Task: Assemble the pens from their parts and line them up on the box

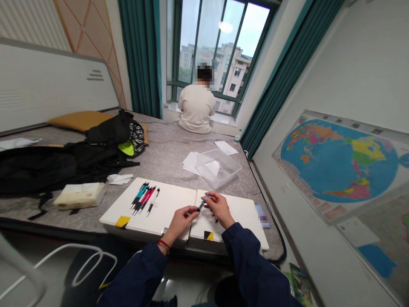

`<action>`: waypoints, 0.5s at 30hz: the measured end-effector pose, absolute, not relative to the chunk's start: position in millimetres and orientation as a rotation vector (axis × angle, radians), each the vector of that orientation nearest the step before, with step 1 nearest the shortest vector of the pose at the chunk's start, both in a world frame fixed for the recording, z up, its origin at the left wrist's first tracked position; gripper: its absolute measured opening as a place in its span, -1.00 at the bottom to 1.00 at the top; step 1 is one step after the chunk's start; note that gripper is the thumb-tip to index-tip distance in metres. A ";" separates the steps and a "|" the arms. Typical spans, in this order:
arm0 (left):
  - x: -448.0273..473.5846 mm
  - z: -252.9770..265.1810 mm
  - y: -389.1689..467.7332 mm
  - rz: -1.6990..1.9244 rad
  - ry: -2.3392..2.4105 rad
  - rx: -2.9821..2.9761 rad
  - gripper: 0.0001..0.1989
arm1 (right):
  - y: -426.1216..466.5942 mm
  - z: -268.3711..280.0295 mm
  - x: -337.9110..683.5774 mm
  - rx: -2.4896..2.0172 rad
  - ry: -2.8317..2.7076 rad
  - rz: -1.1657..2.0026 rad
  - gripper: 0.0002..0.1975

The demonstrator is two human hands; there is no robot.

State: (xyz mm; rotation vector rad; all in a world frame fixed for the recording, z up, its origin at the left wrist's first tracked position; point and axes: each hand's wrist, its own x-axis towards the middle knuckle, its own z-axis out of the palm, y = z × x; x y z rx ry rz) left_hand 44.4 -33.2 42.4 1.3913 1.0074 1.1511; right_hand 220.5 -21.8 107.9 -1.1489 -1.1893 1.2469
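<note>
A teal and black pen point(202, 205) is held between my two hands, above the right one of two white boards or box lids. My left hand point(182, 221) pinches its lower black end. The fingers of my right hand point(220, 207) close on its upper teal part. Under my right hand lie small red and black pieces point(214, 216), partly hidden, whose kind I cannot make out. On the left white surface point(118, 211) several pens rest side by side: teal ones point(139, 194), red ones point(147, 197) and a white one point(154, 202).
Beyond the white surfaces stand a clear plastic bin point(223, 175) and loose papers point(191, 163). A tissue pack point(79, 195) and black backpacks point(64, 164) lie left. A person point(197, 108) sits by the window, back turned. A small bottle point(237, 137) stands near the right curtain.
</note>
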 end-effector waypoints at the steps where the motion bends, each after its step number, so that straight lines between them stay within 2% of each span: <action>1: 45.1 41.9 -33.5 1.135 1.031 1.436 -0.64 | -22.1 108.1 220.2 -1.147 -1.189 1.246 -0.52; 15: 41.6 45.0 -32.2 1.110 0.996 1.439 -0.68 | -20.8 107.1 221.1 -1.154 -1.210 1.197 -0.52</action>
